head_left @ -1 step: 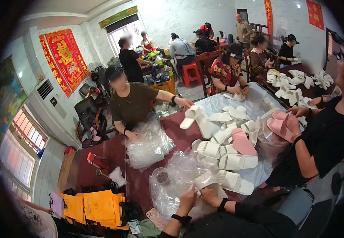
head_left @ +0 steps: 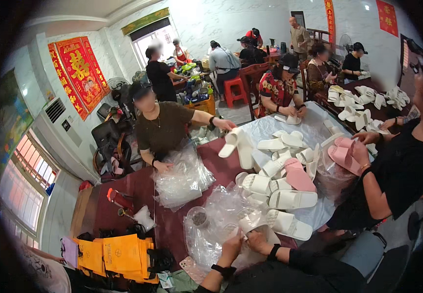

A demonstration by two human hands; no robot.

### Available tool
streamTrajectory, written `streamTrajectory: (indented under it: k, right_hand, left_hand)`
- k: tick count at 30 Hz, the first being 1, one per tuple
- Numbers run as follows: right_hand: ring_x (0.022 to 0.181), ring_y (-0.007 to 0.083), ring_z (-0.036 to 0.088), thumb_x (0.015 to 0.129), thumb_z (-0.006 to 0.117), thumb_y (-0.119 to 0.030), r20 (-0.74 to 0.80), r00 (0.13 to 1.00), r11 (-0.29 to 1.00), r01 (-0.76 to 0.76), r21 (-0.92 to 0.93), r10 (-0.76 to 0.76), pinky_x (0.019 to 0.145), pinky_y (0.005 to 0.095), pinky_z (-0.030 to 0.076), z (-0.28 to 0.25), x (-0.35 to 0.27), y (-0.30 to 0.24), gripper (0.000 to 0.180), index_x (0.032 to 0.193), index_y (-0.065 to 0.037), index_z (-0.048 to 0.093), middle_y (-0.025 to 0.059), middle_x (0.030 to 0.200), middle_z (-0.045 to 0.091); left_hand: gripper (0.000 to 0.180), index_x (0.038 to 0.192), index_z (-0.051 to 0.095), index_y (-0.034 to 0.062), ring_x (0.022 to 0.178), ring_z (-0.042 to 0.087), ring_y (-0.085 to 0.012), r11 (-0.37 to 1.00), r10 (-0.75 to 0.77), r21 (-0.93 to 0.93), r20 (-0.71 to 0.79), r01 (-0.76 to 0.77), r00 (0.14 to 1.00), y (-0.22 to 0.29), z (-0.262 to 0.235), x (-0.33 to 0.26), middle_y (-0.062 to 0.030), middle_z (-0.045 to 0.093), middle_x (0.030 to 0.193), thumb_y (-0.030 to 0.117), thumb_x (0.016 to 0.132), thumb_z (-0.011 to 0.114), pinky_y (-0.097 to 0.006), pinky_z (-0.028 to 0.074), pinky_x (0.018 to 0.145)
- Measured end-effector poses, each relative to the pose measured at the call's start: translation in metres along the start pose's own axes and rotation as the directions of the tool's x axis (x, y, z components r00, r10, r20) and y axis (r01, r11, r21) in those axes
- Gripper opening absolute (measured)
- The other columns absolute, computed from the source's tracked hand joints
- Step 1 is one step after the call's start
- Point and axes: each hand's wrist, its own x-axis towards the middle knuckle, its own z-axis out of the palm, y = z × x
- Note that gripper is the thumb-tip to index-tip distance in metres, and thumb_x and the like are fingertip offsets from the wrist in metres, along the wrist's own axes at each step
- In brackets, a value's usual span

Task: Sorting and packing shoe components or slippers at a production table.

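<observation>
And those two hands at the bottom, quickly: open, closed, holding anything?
Left hand: closed, apparently pinching the clear plastic bag.
Right hand: fingers curled near a white slipper; grip cannot be told.

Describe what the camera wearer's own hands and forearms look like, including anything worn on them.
The left hand and right hand are bare, without gloves. A black wristband circles the left wrist, and a similar dark band the right. A plain black sleeve covers the right forearm above its band. Any rings are too small to tell.
</observation>
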Motion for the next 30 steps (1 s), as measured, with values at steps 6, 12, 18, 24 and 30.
streamTrajectory:
  k: [6,12,18,24,30]
  right_hand:
    - [0.067,0.0349,0.06,0.073,0.058,-0.022,0.085,0.996,0.995,-0.01,0.095,0.002,0.059,0.0423,0.047,0.001,0.005,0.019,0.019,0.075,-0.003,0.061,0.0198,0.075,0.059]
    - [0.077,0.0363,0.054,0.081,0.042,-0.02,0.047,0.992,0.981,-0.112,-0.158,0.121,0.074,0.0469,0.039,-0.017,0.008,-0.005,0.021,0.078,-0.003,0.054,0.0215,0.076,0.056]
    - [0.077,0.0355,0.052,0.081,0.043,-0.021,-0.123,0.992,0.967,0.067,0.246,-0.038,0.073,0.0464,0.039,0.046,-0.007,0.041,0.019,0.083,-0.003,0.05,0.0176,0.078,0.055]
    - [0.084,0.0318,0.053,0.081,0.046,-0.022,-0.231,0.969,0.984,0.118,0.131,-0.085,0.078,0.0404,0.041,0.062,-0.006,0.068,0.02,0.092,-0.006,0.052,0.017,0.083,0.055]
    - [0.071,0.0384,0.054,0.075,0.052,-0.025,-0.128,0.992,0.973,0.034,0.23,-0.004,0.062,0.0434,0.043,-0.038,0.0,0.014,0.022,0.08,-0.004,0.055,0.0188,0.079,0.057]
  left_hand:
    - [0.046,0.131,0.035,0.0081,0.058,0.057,-0.0333,0.994,0.107,-0.044,0.094,-0.103,0.99,0.014,-0.001,0.002,-0.0161,0.058,0.067,0.014,0.086,0.043,-0.043,0.044,0.049]
    - [0.049,0.132,0.035,0.0106,0.057,0.056,-0.0358,0.993,0.119,-0.038,0.138,-0.115,0.983,0.018,-0.001,0.002,-0.0183,0.057,0.065,0.008,0.084,0.042,-0.044,0.043,0.049]
    - [0.05,0.13,0.039,0.0141,0.06,0.057,-0.0345,0.976,0.199,-0.115,0.103,-0.187,0.975,0.031,-0.002,0.01,-0.0151,0.06,0.071,0.004,0.081,0.044,-0.044,0.044,0.051]
    - [0.056,0.132,0.037,0.015,0.055,0.057,-0.0288,0.89,0.453,-0.108,0.096,-0.443,0.886,0.06,-0.01,0.021,-0.0106,0.057,0.064,0.005,0.078,0.048,-0.039,0.043,0.048]
    - [0.057,0.131,0.039,0.0151,0.048,0.053,-0.0269,0.902,0.428,-0.13,0.123,-0.413,0.896,0.061,-0.016,0.016,-0.0091,0.053,0.059,0.004,0.077,0.051,-0.037,0.042,0.044]
